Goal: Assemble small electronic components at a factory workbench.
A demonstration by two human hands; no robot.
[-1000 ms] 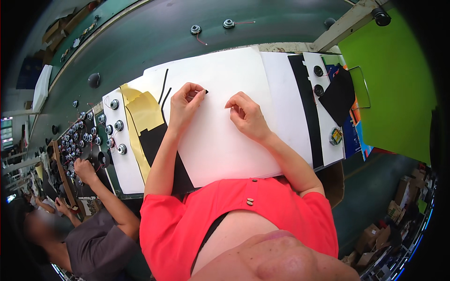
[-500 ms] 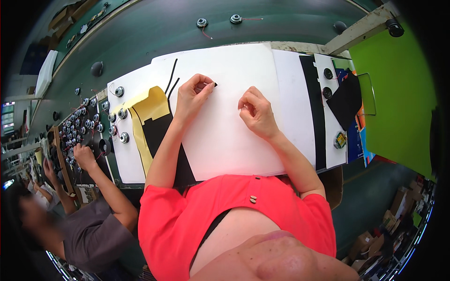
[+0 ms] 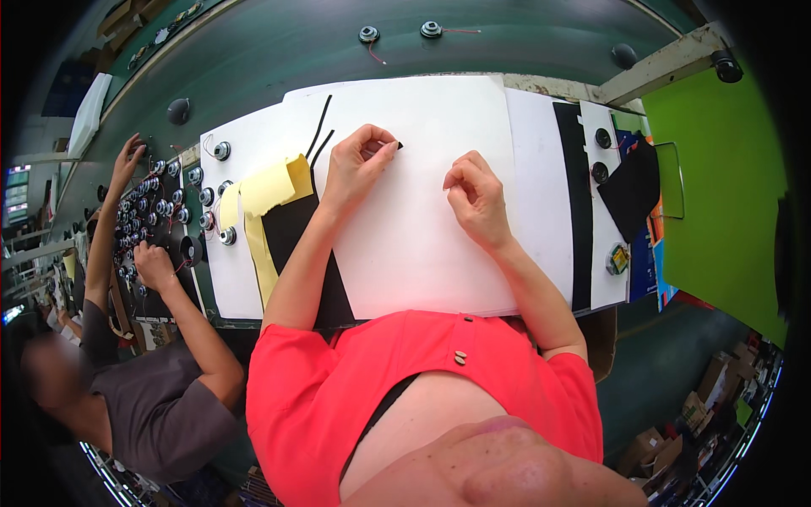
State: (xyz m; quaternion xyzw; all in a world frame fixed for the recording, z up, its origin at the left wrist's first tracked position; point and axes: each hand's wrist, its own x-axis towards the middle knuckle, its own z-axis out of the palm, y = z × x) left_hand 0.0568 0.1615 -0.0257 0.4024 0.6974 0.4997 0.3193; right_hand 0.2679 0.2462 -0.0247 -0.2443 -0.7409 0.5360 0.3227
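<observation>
A person's two bare hands stand apart above a large white sheet (image 3: 422, 253) on a green table (image 3: 279, 55). The left hand (image 3: 359, 165) pinches a small black piece (image 3: 400, 145) between thumb and fingertips, over the far middle of the sheet. The right hand (image 3: 479, 194), farther right and slightly nearer, has its fingers curled toward the thumb; whether it grips anything cannot be told. Left of the left hand lie two thin black strips (image 3: 321, 118), and nearer, a torn yellow paper (image 3: 262, 190) partly over a black sheet (image 3: 287, 228). Small round speakers (image 3: 227, 236) sit farther left, where a co-worker (image 3: 160, 418) in a dark shirt reaches among more of them. On the right lies a long black band (image 3: 577, 211).
</observation>
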